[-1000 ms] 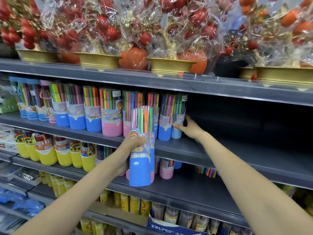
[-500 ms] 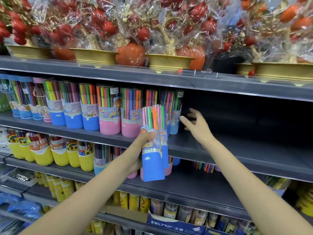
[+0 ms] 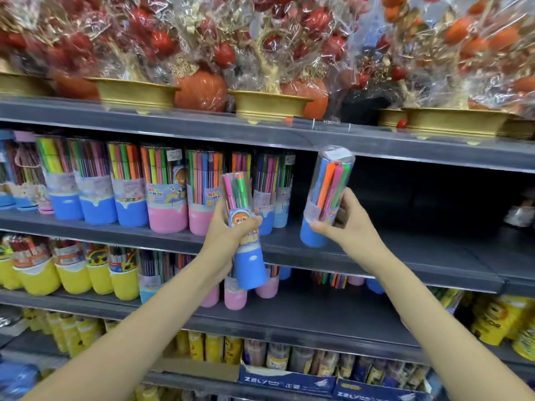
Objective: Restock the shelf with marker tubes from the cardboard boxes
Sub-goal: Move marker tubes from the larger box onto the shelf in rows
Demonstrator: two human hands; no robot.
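Observation:
My left hand [image 3: 228,235] grips a blue-based marker tube [image 3: 246,244] upright in front of the grey shelf [image 3: 376,253]. My right hand [image 3: 344,224] holds a second blue-based marker tube [image 3: 327,192], tilted slightly, its base just above the shelf to the right of the stocked row. A row of marker tubes [image 3: 130,186] with blue and pink bases fills the left part of that shelf. No cardboard box of tubes is clearly in view.
The same shelf is dark and bare to the right [image 3: 434,204]. Above it stand wrapped fruit-tree ornaments in gold bowls [image 3: 269,105]. The shelf below holds yellow-based tubes [image 3: 72,273] and pink ones. Blue display boxes [image 3: 286,380] sit at the bottom.
My right hand, empty at the shelf before, now holds one of the two tubes that my left hand carried. The left hand keeps a single tube and has risen slightly.

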